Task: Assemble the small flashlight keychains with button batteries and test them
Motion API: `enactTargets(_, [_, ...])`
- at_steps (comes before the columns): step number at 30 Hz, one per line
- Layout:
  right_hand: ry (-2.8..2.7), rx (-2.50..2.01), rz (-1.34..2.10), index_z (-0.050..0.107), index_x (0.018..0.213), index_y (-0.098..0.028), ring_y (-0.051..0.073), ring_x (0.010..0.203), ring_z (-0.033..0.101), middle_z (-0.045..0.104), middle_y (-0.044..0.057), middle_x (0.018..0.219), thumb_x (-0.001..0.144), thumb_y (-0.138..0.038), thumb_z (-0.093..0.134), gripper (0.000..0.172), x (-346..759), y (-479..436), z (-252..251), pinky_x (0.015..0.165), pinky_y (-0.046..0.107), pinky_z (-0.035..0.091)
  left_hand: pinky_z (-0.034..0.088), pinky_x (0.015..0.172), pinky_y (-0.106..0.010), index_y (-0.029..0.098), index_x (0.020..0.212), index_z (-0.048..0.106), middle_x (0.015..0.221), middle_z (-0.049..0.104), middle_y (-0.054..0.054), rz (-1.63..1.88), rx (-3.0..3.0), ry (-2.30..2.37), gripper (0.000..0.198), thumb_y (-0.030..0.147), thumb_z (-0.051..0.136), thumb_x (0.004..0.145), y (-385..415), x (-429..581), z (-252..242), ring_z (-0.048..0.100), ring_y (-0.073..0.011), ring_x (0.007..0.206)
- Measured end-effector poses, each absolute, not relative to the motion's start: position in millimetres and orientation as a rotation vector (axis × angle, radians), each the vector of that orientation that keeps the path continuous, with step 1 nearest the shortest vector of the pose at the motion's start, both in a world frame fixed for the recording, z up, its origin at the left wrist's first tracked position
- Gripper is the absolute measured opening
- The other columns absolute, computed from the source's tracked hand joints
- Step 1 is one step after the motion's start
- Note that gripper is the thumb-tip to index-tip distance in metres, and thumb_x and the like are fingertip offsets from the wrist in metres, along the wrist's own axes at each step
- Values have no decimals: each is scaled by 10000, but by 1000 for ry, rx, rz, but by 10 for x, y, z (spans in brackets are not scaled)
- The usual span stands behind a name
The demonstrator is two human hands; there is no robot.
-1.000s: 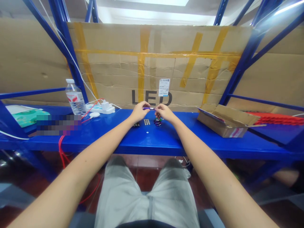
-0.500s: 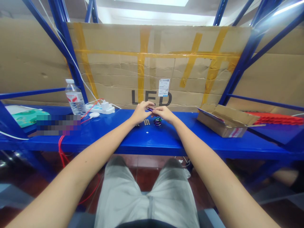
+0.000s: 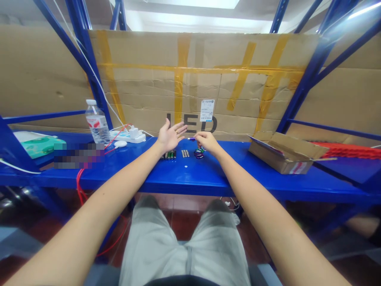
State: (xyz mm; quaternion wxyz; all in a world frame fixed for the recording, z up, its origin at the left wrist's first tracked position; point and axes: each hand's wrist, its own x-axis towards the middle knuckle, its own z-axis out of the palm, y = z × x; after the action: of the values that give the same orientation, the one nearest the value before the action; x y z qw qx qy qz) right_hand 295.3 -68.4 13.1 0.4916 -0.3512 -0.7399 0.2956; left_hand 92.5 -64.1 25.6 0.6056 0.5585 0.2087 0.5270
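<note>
My left hand (image 3: 171,137) is held palm up above the blue table, its fingers spread and nothing in them. To its right, my right hand (image 3: 206,141) pinches a small purple tube (image 3: 191,139) with a pale end pointing left, too small to name. Below the left hand lies a row of dark, battery-like cylinders (image 3: 170,155), partly covered by the hand and wrist. Several small silvery round pieces (image 3: 185,153) stand in a tight block beside them. A little pile of shiny purple and green pieces (image 3: 199,153) sits under my right hand.
On the right stands an open cardboard box (image 3: 291,165), with red material (image 3: 339,149) behind it. At left are a water bottle (image 3: 98,123), a white power strip (image 3: 133,137) with cables and a green packet (image 3: 41,145). A large cardboard sheet (image 3: 143,91) backs the table (image 3: 190,178).
My left hand has come away from the purple tube, moved left and opened palm up. The right hand keeps the tube. The dark cylinders show more fully now.
</note>
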Motion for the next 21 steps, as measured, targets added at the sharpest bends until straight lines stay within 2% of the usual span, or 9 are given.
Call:
enactTargets(6, [-1771,-877,678,648,699,-165,121,457,430,475,-37,455,708,-284,515,179,2970,-673,142,494,261,361,282,1159,-511,189,1484,441,1476,524,-158,1178,1260,459,902,787,145,878,-583,926,220,315,-321,1480])
enactTargets(13, [-1790,-866,528,692,696,-149,168,629,543,574,13,566,700,-294,515,229,2982,-687,157,635,294,447,277,1152,-512,159,1453,482,1412,574,-196,1147,1234,481,923,805,176,868,-580,923,219,370,-342,1447])
enactTargets(21, [-1798,-889,511,717,721,-140,173,644,547,585,17,578,682,-294,508,263,2988,-723,171,644,296,453,322,1117,-519,138,1441,497,1385,590,-214,1151,1261,522,941,822,227,853,-592,936,213,396,-371,1420])
